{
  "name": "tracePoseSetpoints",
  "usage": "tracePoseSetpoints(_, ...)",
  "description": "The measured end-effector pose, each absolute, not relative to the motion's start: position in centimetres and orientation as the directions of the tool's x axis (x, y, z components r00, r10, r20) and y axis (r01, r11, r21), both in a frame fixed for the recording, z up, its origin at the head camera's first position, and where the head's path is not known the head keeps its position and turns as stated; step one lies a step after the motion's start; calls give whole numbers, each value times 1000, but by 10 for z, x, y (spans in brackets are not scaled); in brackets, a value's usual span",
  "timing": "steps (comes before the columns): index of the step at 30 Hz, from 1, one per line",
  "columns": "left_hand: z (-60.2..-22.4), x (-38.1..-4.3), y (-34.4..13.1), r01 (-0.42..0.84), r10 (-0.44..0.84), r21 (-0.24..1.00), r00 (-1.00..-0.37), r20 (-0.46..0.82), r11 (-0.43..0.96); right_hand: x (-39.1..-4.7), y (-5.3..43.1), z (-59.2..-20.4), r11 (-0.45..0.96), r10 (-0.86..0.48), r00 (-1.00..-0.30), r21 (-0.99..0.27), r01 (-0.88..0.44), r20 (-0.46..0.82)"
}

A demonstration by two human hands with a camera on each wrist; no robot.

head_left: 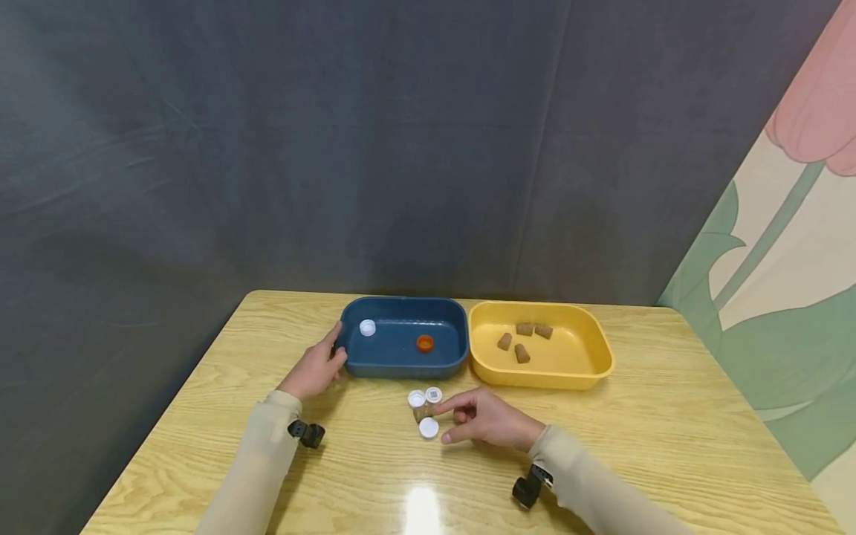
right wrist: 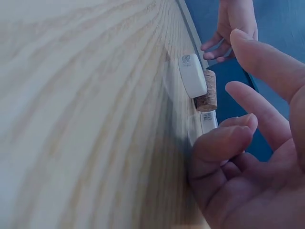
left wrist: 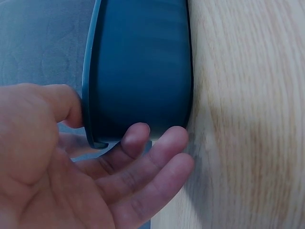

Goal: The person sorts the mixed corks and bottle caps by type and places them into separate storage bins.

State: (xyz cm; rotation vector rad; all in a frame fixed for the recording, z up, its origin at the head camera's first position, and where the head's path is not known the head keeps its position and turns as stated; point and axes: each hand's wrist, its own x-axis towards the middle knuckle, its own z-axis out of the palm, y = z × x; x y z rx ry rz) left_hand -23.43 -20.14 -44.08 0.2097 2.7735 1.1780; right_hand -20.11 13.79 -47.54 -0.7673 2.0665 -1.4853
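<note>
At the left end of the blue tray point(head_left: 401, 371), my left hand point(head_left: 319, 368) holds the rim between thumb and index finger. The left wrist view shows the other fingers point(left wrist: 157, 176) loosely bent below the tray's outer wall point(left wrist: 143, 62). My right hand point(head_left: 491, 420) reaches in from the right with its index finger extended toward a brown cork point(right wrist: 208, 93), thumb apart and other fingers curled. The cork lies among several small white-topped pieces; a nearer one point(right wrist: 192, 76) has a printed lid over a clear body. Another white-topped piece point(head_left: 416, 399) sits behind the cork.
A white cap point(head_left: 367, 328) and an orange cap point(head_left: 424, 343) lie inside the blue tray. Close at its right stands a yellow tray point(head_left: 542, 379) containing several corks point(head_left: 522, 353). Behind the wooden table point(head_left: 669, 416) hangs a dark curtain point(head_left: 401, 148).
</note>
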Motion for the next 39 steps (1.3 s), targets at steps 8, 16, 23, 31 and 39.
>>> tracePoseSetpoints(8, -438, -235, -200, 79, 173, 719, -983, -57, 691, -202, 133, -477, 270, -691, -721, -945, -186, -55)
tracePoseSetpoints(16, -437, -235, -199, 82, 173, 715, -983, -55, 694, -204, 126, -477, 305, -694, -716, -930, -205, -70)
tracePoseSetpoints(23, -438, -234, -200, 79, 171, 720, -984, -56, 690, -204, 123, -476, 317, -707, -706, -914, -253, -50)
tracePoseSetpoints(31, -439, -234, -200, 67, 164, 715, -984, -67, 696, -201, 118, -473, 349, -700, -712, -897, -271, -57)
tracePoseSetpoints(39, -440, -233, -200, 60, 158, 714, -985, -72, 698, -200, 113, -473, 430, -675, -735, -841, -327, -60)
